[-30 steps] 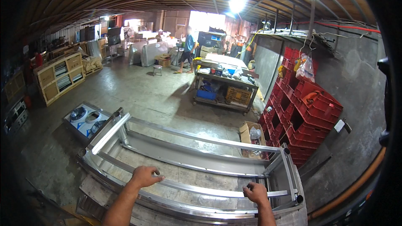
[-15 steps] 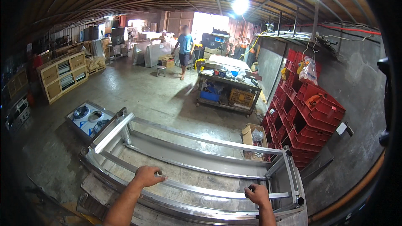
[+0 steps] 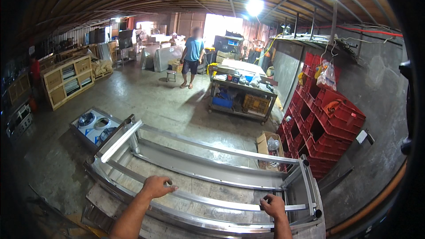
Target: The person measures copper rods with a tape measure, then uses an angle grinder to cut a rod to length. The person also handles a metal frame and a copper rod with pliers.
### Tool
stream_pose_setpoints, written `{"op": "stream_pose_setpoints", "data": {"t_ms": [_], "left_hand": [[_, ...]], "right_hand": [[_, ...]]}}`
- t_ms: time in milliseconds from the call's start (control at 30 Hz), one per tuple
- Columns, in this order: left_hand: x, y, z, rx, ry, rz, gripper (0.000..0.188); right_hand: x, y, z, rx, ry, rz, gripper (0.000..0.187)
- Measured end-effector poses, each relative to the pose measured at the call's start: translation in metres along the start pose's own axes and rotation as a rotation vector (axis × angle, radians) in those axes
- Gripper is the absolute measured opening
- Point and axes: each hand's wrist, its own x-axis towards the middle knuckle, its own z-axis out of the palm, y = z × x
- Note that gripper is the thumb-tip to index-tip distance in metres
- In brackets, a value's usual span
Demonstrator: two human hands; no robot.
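Note:
In front of me a long metal frame (image 3: 212,146) of shiny square tubes lies on a worn bench, round legs at its corners. A loose-looking square metal bar (image 3: 212,200) runs lengthwise across it. My left hand (image 3: 156,187) is closed around this bar left of its middle, thumb and fingers curled over it. My right hand (image 3: 273,205) grips the same bar near its right end, fingers bent; their undersides are hidden. A short bright tube (image 3: 120,141) crosses the frame's left end.
A steel panel with round openings (image 3: 99,126) lies beyond the frame's left end. Red crates (image 3: 316,124) are stacked along the right wall beside an open cardboard box (image 3: 264,144). A loaded workbench (image 3: 241,88) stands ahead. A person (image 3: 192,57) in a blue shirt stands near a small stool (image 3: 171,75).
The person in the blue shirt has stepped closer to the frame. Both my hands stay in the same places on the bar.

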Motion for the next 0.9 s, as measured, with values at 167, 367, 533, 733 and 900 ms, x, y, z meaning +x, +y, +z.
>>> {"op": "stream_pose_setpoints", "data": {"t_ms": [167, 367, 533, 733, 900], "left_hand": [[0.000, -0.006, 0.003, -0.058, 0.082, 0.064, 0.064], [0.000, -0.008, 0.006, -0.162, 0.080, 0.080, 0.066], [0.000, -0.005, 0.006, 0.072, 0.053, 0.124, 0.069], [-0.004, -0.007, 0.011, 0.044, 0.035, 0.122, 0.067], [-0.006, -0.011, 0.014, 0.081, 0.027, 0.122, 0.065]], "right_hand": [[-0.002, -0.004, -0.007, 0.121, 0.143, -0.104, 0.045], [-0.003, -0.001, -0.003, -0.006, -0.084, -0.035, 0.068], [0.001, 0.002, -0.007, 0.017, -0.121, -0.013, 0.070], [-0.006, -0.003, -0.009, -0.008, -0.169, -0.011, 0.063], [-0.009, -0.001, -0.007, 0.011, -0.182, -0.017, 0.061]]}}
